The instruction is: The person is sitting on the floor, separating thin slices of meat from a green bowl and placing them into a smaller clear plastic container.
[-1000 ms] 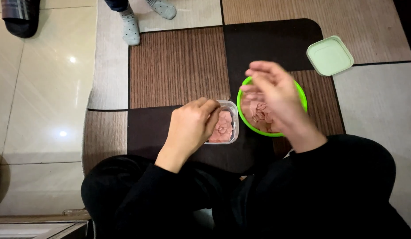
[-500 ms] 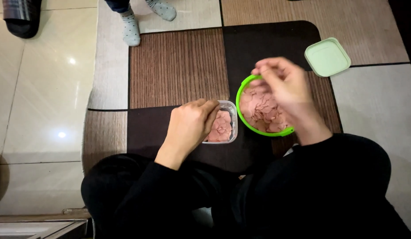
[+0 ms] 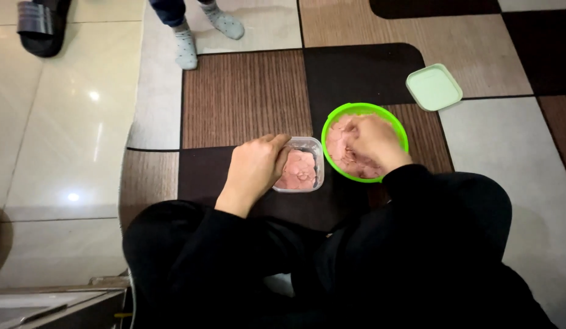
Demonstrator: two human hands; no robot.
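Observation:
I sit on the floor in black clothes. My left hand (image 3: 253, 166) holds the left rim of a small clear plastic container (image 3: 313, 146) with pink minced meat (image 3: 301, 172) packed in it. To its right stands a round green bowl (image 3: 356, 110) holding more pink meat (image 3: 337, 143). My right hand (image 3: 375, 141) reaches down into the bowl, fingers curled in the meat. Whether it grips a portion is hidden by the hand itself.
A pale green square lid (image 3: 434, 87) lies on the rug (image 3: 246, 97) beyond the bowl to the right. Another person's socked feet (image 3: 200, 33) stand at the rug's far edge. A black slipper (image 3: 40, 25) lies on the glossy tiles at top left.
My right hand has come down from above the bowl into the meat. The left hand has stayed on the clear container. The camera view has shifted slightly.

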